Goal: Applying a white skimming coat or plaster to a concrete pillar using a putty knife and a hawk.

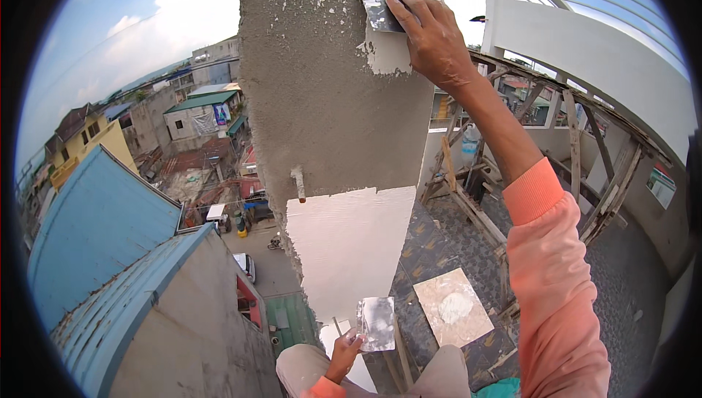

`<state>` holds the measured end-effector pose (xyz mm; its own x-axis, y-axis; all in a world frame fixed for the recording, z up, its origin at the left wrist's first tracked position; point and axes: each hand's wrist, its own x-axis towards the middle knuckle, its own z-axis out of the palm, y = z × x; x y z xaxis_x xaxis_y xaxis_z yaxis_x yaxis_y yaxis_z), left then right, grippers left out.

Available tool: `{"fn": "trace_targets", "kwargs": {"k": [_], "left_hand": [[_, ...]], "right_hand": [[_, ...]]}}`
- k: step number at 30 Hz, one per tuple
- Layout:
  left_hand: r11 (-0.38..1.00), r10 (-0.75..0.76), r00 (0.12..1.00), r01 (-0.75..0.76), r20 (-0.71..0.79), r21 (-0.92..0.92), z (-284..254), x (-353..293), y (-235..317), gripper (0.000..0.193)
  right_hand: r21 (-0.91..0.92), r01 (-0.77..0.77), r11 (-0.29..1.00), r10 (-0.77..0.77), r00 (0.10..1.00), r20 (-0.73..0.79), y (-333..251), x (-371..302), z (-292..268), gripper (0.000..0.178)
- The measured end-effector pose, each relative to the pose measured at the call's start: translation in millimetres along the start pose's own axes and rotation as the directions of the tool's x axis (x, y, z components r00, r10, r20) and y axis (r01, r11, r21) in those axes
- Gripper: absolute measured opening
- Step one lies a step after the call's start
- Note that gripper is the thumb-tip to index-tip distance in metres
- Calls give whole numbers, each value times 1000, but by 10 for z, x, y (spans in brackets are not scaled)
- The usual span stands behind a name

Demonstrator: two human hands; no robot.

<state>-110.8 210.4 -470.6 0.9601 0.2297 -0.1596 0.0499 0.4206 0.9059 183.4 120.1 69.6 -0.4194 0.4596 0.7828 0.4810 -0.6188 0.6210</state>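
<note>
My right hand (440,41) is raised at the top of a grey cement column (336,113), its fingers closed on a flat metal putty blade (376,12). The blade lies against the column face, where white putty (387,53) spreads in a ragged patch under it. Low down, near my knees, my left hand (344,355) pinches the edge of a second metal putty blade (377,328), held apart from the wall. The lower part of the column carries a smooth white coat (351,237). A short stub (298,184) sticks out of the bare cement above it.
A square tile (439,292) bearing a heap of white putty (455,308) lies below on the right. Wooden scaffolding (574,142) stands along the right side. Left of the column is a drop to a street, with a blue metal roof (102,230) close by.
</note>
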Motion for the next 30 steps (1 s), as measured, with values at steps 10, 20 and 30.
{"fn": "trace_targets", "kwargs": {"k": [10,20,30], "left_hand": [[998,-53,998,52,41,19,-37,183,-195,25],[961,-121,982,152,142,-232,26,173,-216,37],[893,-37,992,87,121,-442,448,301,189,58]], "right_hand": [[47,-83,995,72,977,202,-909,-1010,-123,58],[113,-156,981,113,941,320,-1415,-1605,-432,49],[181,-947,-265,588,-10,809,-2149,-3095,-1809,51]]}}
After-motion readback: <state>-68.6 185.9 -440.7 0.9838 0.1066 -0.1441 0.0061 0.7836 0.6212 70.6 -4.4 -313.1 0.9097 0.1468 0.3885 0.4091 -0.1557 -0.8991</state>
